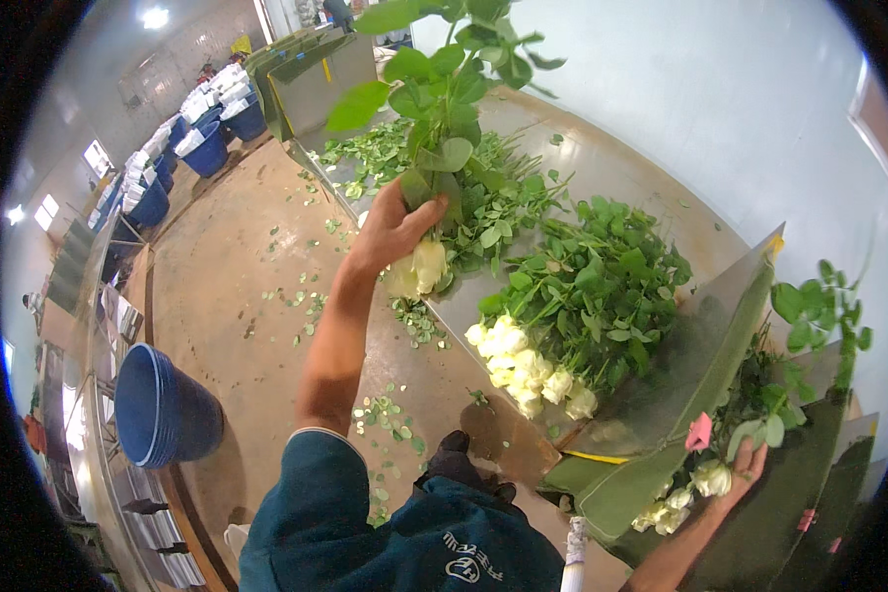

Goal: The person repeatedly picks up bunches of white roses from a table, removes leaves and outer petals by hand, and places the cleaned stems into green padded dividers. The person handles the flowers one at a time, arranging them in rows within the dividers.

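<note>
My left hand (pixel 403 226) grips a few leafy stems of white roses (pixel 430 265) over the metal table's front edge. Their pale blooms hang below my fist, and the green leaves rise past it toward the far side. At the right, my right hand (pixel 743 473) closes around the stem of a white rose (pixel 711 478), whose leafy end is blurred. Other white blooms (pixel 666 514) lie beside that hand, between green-covered divider panels (pixel 710 385). On the table between my hands rests a bunch of white roses (pixel 525 366), blooms toward me and foliage (pixel 599 274) behind.
Loose leaves and stems (pixel 503 192) cover part of the metal table (pixel 455 314). More leaves litter the brown floor (pixel 244 244). Stacked blue buckets (pixel 166 414) stand at left; blue tubs (pixel 203 152) with white-wrapped contents line the far left. A pale wall (pixel 658 81) bounds the table's back.
</note>
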`<act>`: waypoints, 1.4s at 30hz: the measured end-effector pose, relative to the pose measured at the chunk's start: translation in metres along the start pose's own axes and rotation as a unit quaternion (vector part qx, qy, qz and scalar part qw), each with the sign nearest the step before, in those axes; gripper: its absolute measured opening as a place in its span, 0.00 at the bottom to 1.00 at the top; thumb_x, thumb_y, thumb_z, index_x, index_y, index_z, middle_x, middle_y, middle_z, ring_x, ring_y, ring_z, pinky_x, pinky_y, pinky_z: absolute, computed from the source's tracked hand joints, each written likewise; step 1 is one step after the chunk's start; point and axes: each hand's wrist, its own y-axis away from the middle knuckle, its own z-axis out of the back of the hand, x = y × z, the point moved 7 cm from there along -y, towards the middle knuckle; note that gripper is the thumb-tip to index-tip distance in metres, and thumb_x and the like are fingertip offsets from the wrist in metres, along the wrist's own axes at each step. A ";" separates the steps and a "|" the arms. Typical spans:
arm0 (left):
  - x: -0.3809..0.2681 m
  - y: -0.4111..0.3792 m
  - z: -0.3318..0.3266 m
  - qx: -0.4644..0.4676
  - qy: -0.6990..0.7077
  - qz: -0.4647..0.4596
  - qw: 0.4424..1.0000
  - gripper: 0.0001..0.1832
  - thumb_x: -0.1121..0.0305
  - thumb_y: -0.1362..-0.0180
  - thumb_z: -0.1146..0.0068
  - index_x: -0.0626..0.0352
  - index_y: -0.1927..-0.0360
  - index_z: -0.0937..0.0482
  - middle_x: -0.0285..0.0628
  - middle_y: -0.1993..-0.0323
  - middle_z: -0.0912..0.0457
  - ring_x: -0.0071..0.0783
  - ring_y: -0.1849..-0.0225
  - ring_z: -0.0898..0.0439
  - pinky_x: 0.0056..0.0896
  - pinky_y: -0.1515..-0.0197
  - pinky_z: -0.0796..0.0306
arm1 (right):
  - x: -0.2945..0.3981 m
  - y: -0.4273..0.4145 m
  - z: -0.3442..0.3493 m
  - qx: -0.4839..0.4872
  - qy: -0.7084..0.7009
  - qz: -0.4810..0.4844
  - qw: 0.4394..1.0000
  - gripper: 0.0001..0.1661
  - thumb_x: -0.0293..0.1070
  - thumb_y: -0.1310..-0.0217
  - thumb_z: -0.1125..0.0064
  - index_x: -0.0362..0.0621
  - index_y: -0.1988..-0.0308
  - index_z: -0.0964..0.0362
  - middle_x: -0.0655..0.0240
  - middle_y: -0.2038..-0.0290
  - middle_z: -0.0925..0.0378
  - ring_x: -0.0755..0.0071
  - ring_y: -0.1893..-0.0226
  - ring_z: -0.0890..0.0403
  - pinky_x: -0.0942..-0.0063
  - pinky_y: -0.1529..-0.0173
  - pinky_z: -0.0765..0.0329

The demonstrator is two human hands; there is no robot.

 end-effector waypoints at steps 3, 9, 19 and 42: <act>0.084 -0.038 0.026 0.046 -0.077 0.026 0.996 0.15 0.74 0.42 0.48 0.65 0.51 0.27 0.31 0.65 0.23 0.17 0.65 0.29 0.23 0.61 0.31 | 0.015 0.013 0.024 -0.013 0.094 0.057 0.994 0.30 0.33 0.40 0.48 0.38 0.39 0.39 0.66 0.61 0.26 0.72 0.66 0.27 0.74 0.62 0.28; 0.312 -0.049 0.052 0.141 -0.446 0.172 0.867 0.21 0.61 0.49 0.45 0.59 0.52 0.25 0.51 0.61 0.19 0.49 0.57 0.20 0.46 0.54 0.28 | 0.081 0.082 -0.027 -0.072 0.153 0.022 0.985 0.25 0.31 0.42 0.47 0.37 0.44 0.36 0.66 0.62 0.25 0.73 0.67 0.27 0.74 0.62 0.27; 0.354 -0.023 0.046 0.166 -0.537 0.141 0.815 0.20 0.59 0.46 0.45 0.62 0.54 0.30 0.53 0.68 0.20 0.54 0.64 0.21 0.53 0.62 0.27 | 0.118 0.166 -0.200 -0.039 0.202 -0.003 0.979 0.17 0.30 0.44 0.41 0.36 0.55 0.29 0.68 0.65 0.24 0.76 0.70 0.27 0.77 0.64 0.28; 0.198 0.122 -0.042 0.210 -0.038 0.202 0.956 0.12 0.72 0.39 0.49 0.68 0.55 0.23 0.39 0.66 0.20 0.23 0.68 0.22 0.24 0.66 0.27 | -0.045 0.191 -0.276 0.306 0.165 -0.068 0.935 0.22 0.40 0.37 0.47 0.42 0.47 0.32 0.55 0.63 0.21 0.59 0.65 0.18 0.66 0.63 0.23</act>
